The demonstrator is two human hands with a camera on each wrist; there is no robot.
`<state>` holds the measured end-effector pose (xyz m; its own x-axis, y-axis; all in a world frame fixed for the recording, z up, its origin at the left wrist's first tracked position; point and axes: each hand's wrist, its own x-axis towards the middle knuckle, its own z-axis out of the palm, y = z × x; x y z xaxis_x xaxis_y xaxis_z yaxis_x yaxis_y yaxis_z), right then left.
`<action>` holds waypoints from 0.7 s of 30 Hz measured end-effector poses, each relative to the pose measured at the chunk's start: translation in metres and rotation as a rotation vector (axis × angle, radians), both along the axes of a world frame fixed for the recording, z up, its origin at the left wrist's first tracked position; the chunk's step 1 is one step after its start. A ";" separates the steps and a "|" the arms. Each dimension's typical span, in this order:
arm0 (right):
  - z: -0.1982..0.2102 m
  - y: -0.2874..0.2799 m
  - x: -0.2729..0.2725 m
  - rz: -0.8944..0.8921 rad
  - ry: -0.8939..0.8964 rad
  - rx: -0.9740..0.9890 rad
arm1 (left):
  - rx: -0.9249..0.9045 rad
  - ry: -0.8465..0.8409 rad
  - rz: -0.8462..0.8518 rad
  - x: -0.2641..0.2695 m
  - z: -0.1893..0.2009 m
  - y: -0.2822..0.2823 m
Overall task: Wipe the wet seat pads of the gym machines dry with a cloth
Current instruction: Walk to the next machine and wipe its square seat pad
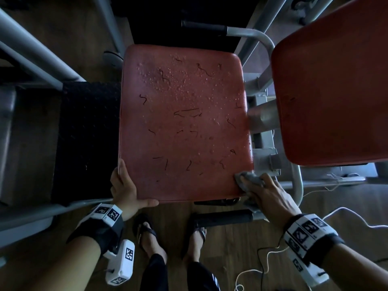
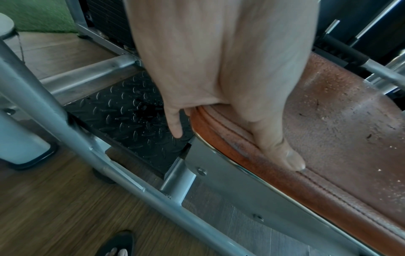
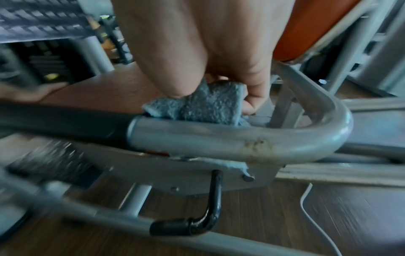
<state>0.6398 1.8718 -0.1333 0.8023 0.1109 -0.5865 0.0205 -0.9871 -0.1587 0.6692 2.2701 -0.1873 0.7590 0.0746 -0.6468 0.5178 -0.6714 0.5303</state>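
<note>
The grey cloth (image 1: 251,179) is held bunched in the right hand (image 1: 270,196); droplets beyond it are best cleared by flat, overlapping strokes while the red seat pad's (image 1: 184,122) corner is gripped by the left hand (image 1: 126,190).

The seat pad (image 1: 184,122) lies in the middle, directly ahead of the person's feet (image 1: 151,240). The left hand (image 1: 126,190) sits at its near left corner, thumb on the near edge; the right hand (image 1: 270,196) rests at the near right corner with the cloth (image 1: 249,178) under its fingers, on the pad's corner. A tread plate (image 1: 88,133) lies left of the pad, a second pad (image 1: 336,85) to the right. A padded handle bar (image 1: 224,220) runs below the near edge, and cables (image 1: 273,255) trail on the floor at right
</note>
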 end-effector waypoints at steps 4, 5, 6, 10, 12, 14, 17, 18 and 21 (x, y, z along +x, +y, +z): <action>-0.001 -0.001 0.017 -0.076 0.004 0.028 | 0.010 0.001 -0.002 -0.001 -0.001 0.000; 0.001 0.001 0.021 -0.065 0.011 0.036 | 0.015 0.004 -0.001 0.000 -0.001 -0.001; 0.001 0.003 0.023 -0.059 0.016 0.046 | 0.019 0.007 -0.002 0.000 -0.002 -0.001; 0.005 0.022 0.019 0.066 0.107 0.052 | 0.023 0.009 -0.005 0.000 0.000 -0.001; 0.011 0.030 0.017 0.110 0.102 0.047 | 0.026 0.007 0.002 -0.001 0.000 -0.001; 0.013 0.037 0.024 0.147 0.106 0.011 | 0.037 0.013 0.008 -0.001 0.001 -0.002; 0.004 0.048 0.041 0.161 0.089 -0.055 | 0.059 0.023 0.004 0.000 0.002 -0.004; 0.000 0.051 0.048 0.156 0.081 -0.069 | 0.059 0.027 0.002 0.000 0.003 -0.004; -0.006 0.058 0.060 0.143 0.079 -0.119 | 0.061 0.034 -0.001 0.001 0.004 -0.003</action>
<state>0.7000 1.9300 -0.1392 0.7345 0.1469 -0.6625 0.1540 -0.9869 -0.0481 0.6699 2.2672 -0.1830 0.7371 0.1139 -0.6661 0.5338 -0.7026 0.4706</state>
